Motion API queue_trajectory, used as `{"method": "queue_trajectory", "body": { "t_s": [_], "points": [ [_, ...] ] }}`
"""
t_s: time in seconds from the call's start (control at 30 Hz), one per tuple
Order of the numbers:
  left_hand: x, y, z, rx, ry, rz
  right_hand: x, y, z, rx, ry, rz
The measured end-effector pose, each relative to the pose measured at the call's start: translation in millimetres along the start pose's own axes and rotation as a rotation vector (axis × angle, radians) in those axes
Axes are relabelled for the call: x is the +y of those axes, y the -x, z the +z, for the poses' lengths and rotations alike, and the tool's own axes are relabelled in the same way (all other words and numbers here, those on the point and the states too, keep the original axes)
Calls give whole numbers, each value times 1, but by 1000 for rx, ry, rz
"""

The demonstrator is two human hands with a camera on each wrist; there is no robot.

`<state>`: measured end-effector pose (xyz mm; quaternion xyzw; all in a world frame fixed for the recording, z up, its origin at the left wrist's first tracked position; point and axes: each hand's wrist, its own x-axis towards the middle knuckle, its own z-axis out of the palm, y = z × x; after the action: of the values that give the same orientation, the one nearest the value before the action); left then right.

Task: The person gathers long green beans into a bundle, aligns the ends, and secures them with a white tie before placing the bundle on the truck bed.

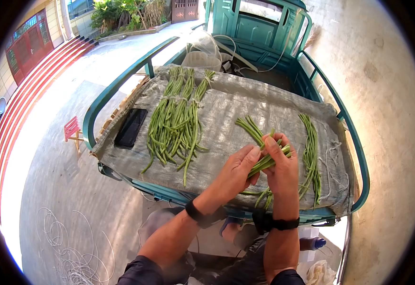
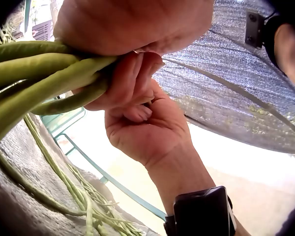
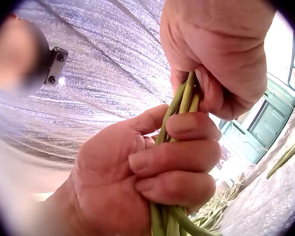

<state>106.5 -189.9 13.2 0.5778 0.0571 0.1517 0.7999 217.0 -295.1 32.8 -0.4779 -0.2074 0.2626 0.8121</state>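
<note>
Both hands hold a small bunch of long green beans over the cloth. My left hand curls its fingers round the stalks, as the right wrist view shows at the left hand. Close against it, my right hand pinches the same beans near one end; its fingertips are partly hidden. In the left wrist view the held beans stick out to the left. Other bean ends show just beyond the hands. A thin row of loose beans lies right of them.
Several bean bunches, bound near the top, lie left on the grey woven cloth. A black phone lies beside them. White strings lie at the right edge. Green cart rails border the cloth; a white bucket stands behind.
</note>
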Motion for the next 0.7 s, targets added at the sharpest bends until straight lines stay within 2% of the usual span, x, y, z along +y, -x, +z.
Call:
{"method": "queue_trajectory", "body": {
  "t_s": [0.03, 0.13, 0.2, 0.3, 0.43, 0.5, 0.6, 0.7],
  "points": [
    [1, 0, 0, -3, 8, -18, 0, 1, 2, 29, -2, -17],
    [2, -1, 1, -11, 19, -45, 1, -1, -4, -68, -120, -30],
    [-2, -2, -3, -13, 8, -32, 0, -4, -11, -145, -74, -45],
    [-21, -10, -8, -22, -67, 146, 1, -7, -19, -244, -18, -45],
    [-22, -16, -8, -12, -94, 215, 0, -6, -21, -309, 8, -32],
    [-14, -10, -4, 11, -127, 198, 1, -7, -23, -244, 77, -40],
    [-3, -2, -2, 36, 11, 30, -3, -9, -25, -131, 202, -104],
    [1, -3, -6, 110, 165, 48, -7, -14, -34, 40, 263, -214]
  ]
}}
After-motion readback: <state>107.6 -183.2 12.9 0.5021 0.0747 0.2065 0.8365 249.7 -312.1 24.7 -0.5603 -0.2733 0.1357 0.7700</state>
